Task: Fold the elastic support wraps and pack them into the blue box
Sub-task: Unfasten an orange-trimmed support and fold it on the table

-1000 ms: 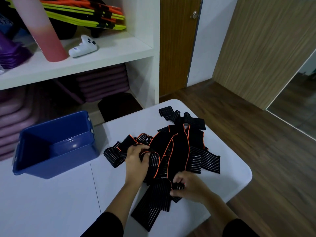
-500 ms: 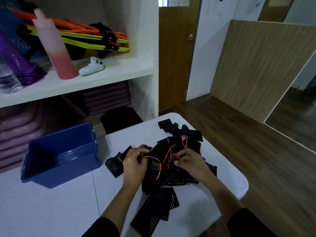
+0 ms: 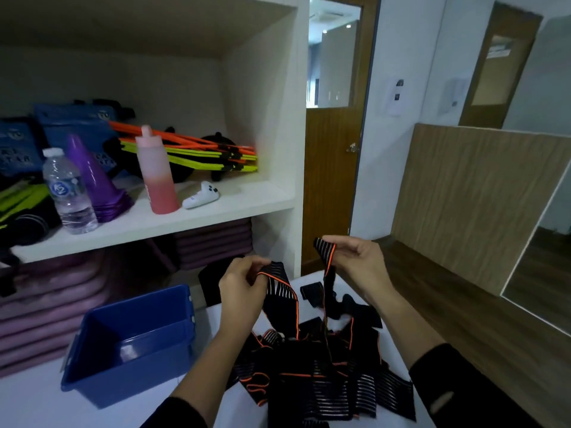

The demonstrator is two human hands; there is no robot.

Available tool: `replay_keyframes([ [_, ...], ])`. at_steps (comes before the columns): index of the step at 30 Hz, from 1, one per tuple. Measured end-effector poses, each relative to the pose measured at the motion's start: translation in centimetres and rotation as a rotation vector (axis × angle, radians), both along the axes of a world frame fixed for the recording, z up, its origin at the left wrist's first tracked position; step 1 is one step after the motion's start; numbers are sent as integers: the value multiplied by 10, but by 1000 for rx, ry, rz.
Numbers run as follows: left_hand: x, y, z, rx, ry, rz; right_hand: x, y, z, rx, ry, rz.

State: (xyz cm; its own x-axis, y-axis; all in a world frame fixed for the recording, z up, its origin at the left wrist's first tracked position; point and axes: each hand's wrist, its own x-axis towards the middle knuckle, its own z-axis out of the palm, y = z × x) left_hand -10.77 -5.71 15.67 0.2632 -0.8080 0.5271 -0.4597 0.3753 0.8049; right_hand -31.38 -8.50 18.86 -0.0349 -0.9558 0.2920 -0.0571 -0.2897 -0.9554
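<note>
A black elastic support wrap point(image 3: 282, 296) with orange edging and grey stripes hangs in the air above the table. My left hand point(image 3: 242, 288) pinches one end of it and my right hand point(image 3: 355, 261) pinches the other end, higher up. Its lower part trails down into a heap of similar wraps point(image 3: 324, 375) lying on the white table point(image 3: 37, 400). The blue box point(image 3: 129, 341) stands open and empty to the left of the heap, beside my left forearm.
A white shelf unit point(image 3: 154, 220) behind the table holds a water bottle point(image 3: 69, 193), purple cones point(image 3: 92, 180), a pink bottle point(image 3: 157, 177) and a white controller point(image 3: 200, 197). Purple mats are stacked below. A wooden door and a wooden panel stand at the right.
Both hands have risen from the heap, lifting one wrap off the table and pulling its ends apart. The camera has tilted up, showing more of the shelf.
</note>
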Motion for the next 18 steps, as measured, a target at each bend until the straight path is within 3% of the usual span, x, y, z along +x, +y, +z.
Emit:
replay_keyframes([
  [5,11,-2,34,-95,3,25,21,-15,33,-318,346,-222],
  [8,15,-2,52,-147,13,3,33,-23,48,-388,465,-252],
  [14,14,8,77,-181,19,-51,53,-25,64,-327,447,-124],
  [18,15,6,77,-173,-108,-27,70,-21,70,-280,340,-83],
])
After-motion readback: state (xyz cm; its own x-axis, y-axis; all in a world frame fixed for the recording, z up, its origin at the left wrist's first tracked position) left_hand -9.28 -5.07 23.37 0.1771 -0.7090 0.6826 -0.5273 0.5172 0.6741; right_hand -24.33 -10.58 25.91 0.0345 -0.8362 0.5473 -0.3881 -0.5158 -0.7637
